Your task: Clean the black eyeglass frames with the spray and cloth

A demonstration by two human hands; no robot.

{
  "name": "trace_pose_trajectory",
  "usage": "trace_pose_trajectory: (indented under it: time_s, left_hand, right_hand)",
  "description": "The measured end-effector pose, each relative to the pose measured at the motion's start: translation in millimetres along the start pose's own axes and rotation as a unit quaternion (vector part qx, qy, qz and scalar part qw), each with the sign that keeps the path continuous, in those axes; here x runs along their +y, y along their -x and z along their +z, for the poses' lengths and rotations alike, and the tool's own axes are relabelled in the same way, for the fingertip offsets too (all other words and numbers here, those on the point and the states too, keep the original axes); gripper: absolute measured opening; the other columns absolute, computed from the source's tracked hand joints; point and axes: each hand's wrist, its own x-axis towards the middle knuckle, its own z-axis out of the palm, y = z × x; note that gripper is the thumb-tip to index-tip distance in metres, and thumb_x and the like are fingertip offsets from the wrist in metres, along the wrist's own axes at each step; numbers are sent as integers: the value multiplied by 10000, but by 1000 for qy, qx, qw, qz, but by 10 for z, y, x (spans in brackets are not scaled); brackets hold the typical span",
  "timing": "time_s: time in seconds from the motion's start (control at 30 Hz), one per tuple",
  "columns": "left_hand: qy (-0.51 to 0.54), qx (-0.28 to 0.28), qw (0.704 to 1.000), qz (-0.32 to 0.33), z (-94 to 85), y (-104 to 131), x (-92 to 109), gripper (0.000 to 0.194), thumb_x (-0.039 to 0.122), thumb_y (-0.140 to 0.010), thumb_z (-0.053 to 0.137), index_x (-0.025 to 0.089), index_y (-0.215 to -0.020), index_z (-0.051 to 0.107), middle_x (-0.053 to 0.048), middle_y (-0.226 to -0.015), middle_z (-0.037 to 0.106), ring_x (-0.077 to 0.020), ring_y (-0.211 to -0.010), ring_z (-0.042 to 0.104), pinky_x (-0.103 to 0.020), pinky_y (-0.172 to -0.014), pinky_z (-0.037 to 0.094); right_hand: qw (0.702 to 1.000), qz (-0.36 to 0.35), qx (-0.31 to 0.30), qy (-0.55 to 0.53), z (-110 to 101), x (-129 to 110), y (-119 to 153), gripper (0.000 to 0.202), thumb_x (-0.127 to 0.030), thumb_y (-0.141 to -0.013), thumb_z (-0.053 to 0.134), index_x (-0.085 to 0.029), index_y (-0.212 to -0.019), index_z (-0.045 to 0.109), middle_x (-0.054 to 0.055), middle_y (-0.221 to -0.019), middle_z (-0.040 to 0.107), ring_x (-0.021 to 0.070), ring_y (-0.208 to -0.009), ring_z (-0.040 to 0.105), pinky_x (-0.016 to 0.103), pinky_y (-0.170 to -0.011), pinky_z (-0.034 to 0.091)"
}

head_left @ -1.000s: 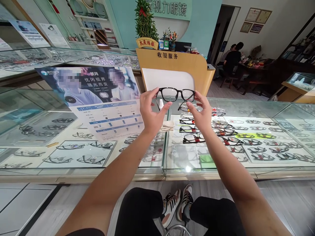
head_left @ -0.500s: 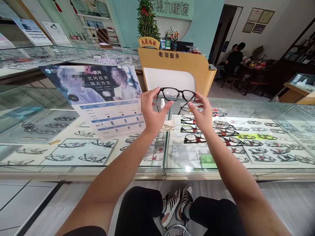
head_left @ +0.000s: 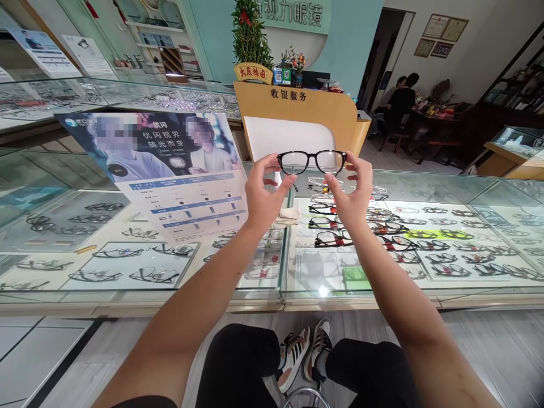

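Note:
A pair of black-framed eyeglasses point(head_left: 312, 154) is held up above the glass counter, its two lenses side by side. My left hand point(head_left: 268, 190) grips the glasses at their left end, thumb below the left lens. At the right end, my right hand point(head_left: 352, 190) pinches the frame, with its thumb under the right lens. The temple arms are mostly hidden by the lenses and fingers. Below and behind my left hand, a folded pale cloth point(head_left: 289, 216) lies on the counter, and a white bottle point(head_left: 277, 179) is partly covered by the fingers.
Rows of eyeglasses point(head_left: 334, 239) lie inside the glass display case point(head_left: 282, 294). A printed poster point(head_left: 195, 198) stands tilted on the counter at left. A wooden cashier desk point(head_left: 297, 107) stands beyond. Two people point(head_left: 402, 102) sit at a table at the back right.
The eyeglasses have turned to face more squarely, and their right end has moved right and slightly up with my right hand. The whole view has shifted slightly.

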Motion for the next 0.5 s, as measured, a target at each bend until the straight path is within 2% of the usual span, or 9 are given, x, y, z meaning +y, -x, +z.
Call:
trace_pose_trajectory:
  time_s: [0.17,0.5]
  left_hand:
    - [15,-11,999,-28,25,5,-42,763,803,-898,863,298,-1445,697,-115,-1341,802,-270,-1187,808,-344,-809,655]
    - [-3,-18,1000,-18,24,12,-71,709,793,-935,833,288,-1409,682,-101,-1272,816,-245,-1117,824,-323,-771,614]
  right_hand:
    - [1000,3,-6,13,-16,-33,-10,655,-710,-1008,760,-371,-1556,639,133,-1478,680,370,-1321,651,630,-1091,601]
    - [1000,-8,-8,26,-24,-14,-29,663,-712,-1021,746,-370,-1577,628,137,-1468,666,373,-1319,651,615,-1093,602]
